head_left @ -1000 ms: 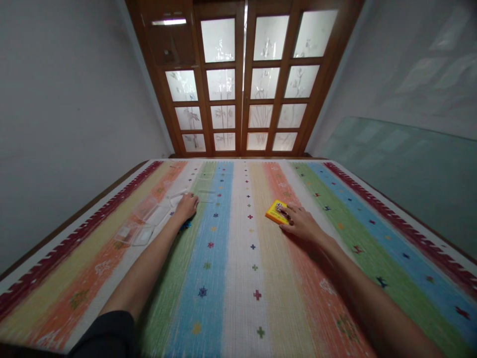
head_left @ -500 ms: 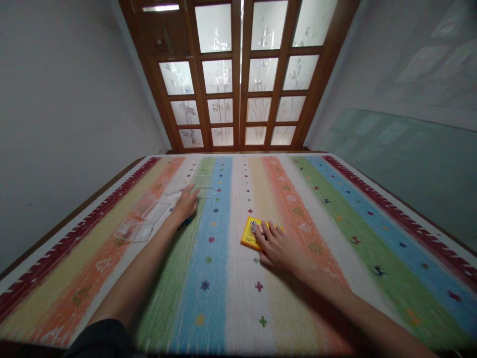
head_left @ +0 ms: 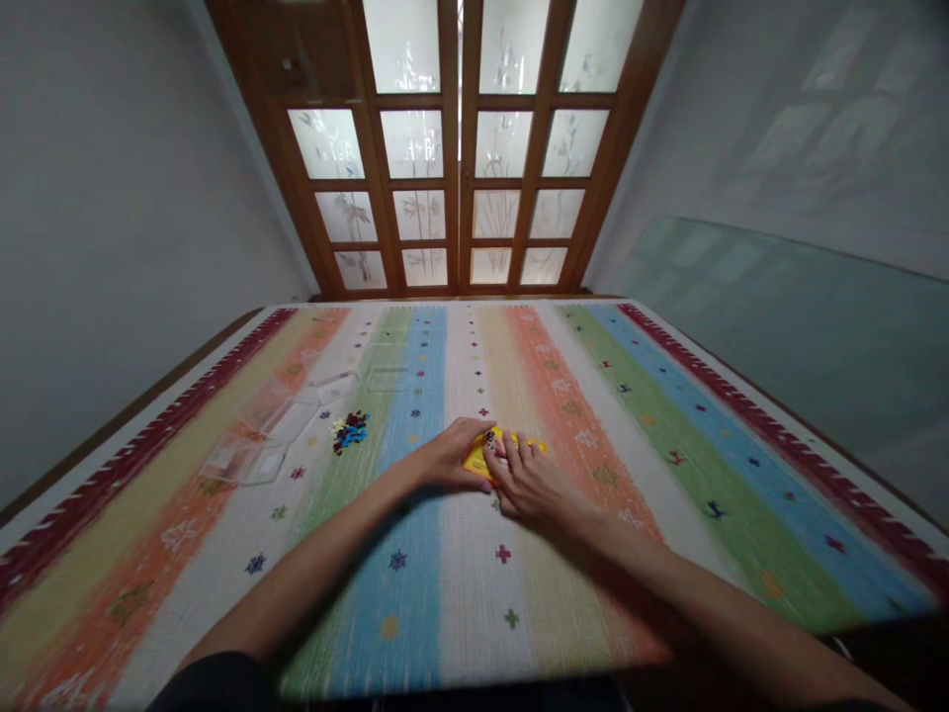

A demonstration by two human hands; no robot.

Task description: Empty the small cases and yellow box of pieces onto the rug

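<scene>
While both hands close on the yellow box, the loose pieces lie apart

Because the left hand (head_left: 456, 458) is wrapped around one end of the yellow box (head_left: 478, 461) and the right hand (head_left: 526, 477) has its fingers spread across the top, the step in hand looks to be a two-handed hold on this one object. Both hands are grasping it; neither is free. The box sits close to the middle of the cloth-covered bench (head_left: 415, 648), perhaps slightly toward the right edge, and well away from the near and far edges. Whether its underside touches the striped cloth (head_left: 465, 583) cannot be told, since the fingers hide much of it; nor can I tell if it is shut, or what it contains.

To the left of the hands, between them and the left edge of the bench, lies a small pile of blue, dark and pale pieces (head_left: 351, 432), touched by neither hand. Nearer that edge stand clear plastic boxes (head_left: 261, 465), with more clear plastic toward the far edge, too see-through to count.

As I judge it, any next move with the box would call for one hand to steady it while the other shifts its grip to a free edge or corner, keeping the box level in case something loose is inside. The pile seems far enough off not to be brushed by either wrist.
</scene>
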